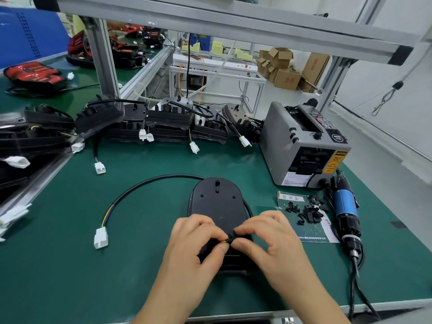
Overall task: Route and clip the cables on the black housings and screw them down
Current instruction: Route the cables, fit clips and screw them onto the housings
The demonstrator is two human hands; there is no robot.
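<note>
Between the two hands, at the near end of the black housing [218, 206] on the green bench [140, 265], the left hand [196, 239] and right hand [264, 237] pinch a small black clip [230, 238] together at their fingertips, so this unit looks mid-clipping. Its cable [140, 185] curves loose to the left of the left hand, spare clips [308, 210] and the blue screwdriver [346, 211] lie right of the right hand, and screwing appears not yet begun, with more housings [168, 118] waiting beyond

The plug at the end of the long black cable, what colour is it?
White. The plug shows clearly in the head view, lying on the green mat.
</note>
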